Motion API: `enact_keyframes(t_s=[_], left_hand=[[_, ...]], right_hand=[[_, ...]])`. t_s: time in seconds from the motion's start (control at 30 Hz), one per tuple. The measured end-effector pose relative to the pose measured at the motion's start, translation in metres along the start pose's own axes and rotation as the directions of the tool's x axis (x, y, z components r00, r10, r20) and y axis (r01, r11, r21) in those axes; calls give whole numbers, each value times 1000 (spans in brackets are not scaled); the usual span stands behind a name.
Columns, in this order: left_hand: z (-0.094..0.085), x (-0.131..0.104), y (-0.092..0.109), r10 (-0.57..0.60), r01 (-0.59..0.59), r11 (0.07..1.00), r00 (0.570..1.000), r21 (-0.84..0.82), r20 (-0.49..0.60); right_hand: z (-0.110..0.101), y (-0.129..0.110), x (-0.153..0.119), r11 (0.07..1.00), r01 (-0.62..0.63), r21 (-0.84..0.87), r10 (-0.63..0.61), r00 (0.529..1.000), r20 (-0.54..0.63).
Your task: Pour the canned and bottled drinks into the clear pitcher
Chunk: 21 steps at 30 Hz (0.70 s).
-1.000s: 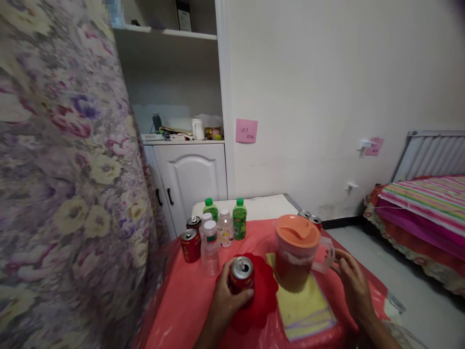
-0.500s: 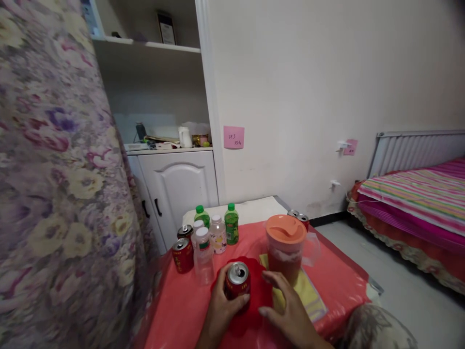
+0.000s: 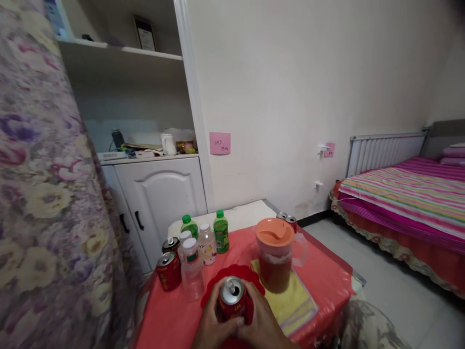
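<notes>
Red can [image 3: 231, 305] stands upright on the red mat [image 3: 254, 289], near the front edge of the table [image 3: 327, 286]. Its long axis is vertical; the opened top faces up, toward my head.

Left hand [image 3: 210, 329]: wrapped around the can's left side from below, thumb laid across the lower front. Fingers are clamped on the can.

Right hand [image 3: 263, 327]: pressed against the can's right side, fingers curled in against the wall, so both hands meet around it. Neither hand is nearer; each is in contact. The can lies directly ahead of my fingers, between the two palms, with its upper half and rim clear above them.

Surroundings:
- Jug [image 3: 276, 254], orange lid on, brown liquid inside, stands on the yellow cloth [image 3: 290, 305] just right of the mat, handle pointing right. It is apart from my right hand.
- Clear bottle [image 3: 191, 269] stands just left of the mat; a second red can [image 3: 168, 271] sits beside it, farther left.
- Green bottles [image 3: 221, 231] stand at the back of the table.

Any lift of the held can is straight up along its axis; the jug is the nearest obstacle on the right.
</notes>
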<state>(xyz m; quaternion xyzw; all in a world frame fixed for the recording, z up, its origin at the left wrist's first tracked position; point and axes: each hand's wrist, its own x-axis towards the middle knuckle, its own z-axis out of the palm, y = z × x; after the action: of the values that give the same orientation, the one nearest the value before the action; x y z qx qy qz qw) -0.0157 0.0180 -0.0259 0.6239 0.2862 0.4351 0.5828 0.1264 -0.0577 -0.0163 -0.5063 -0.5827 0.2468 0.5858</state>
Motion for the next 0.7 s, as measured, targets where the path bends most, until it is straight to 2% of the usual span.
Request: enact_keyframes(t_s=[0.2,0.3,0.37,0.43,0.53,0.63,0.7], left_hand=[[-2,-8,3,-64,70,996,992,-48,104],[-1,-10,8,-88,105,989,983,-100,163],[-2,-8,10,-86,102,991,983,-89,162],[-6,-5,9,-82,89,995,988,-50,128],[-11,0,8,-83,84,996,994,-18,65],[-13,3,10,-81,81,997,997,-6,5],[-13,4,13,-91,92,996,995,12,-38]], right_hand=[[-4,3,-16,1000,-30,-9,30,997,-70],[-11,5,-22,999,-25,48,28,998,-64],[-20,12,-28,996,-7,89,11,999,-50],[-34,24,-38,995,-3,102,8,999,-48],[-63,39,-59,996,-84,29,86,994,-72],[-97,39,-80,985,-169,-47,154,961,-229],[-122,32,-89,976,-194,-95,162,949,-269]])
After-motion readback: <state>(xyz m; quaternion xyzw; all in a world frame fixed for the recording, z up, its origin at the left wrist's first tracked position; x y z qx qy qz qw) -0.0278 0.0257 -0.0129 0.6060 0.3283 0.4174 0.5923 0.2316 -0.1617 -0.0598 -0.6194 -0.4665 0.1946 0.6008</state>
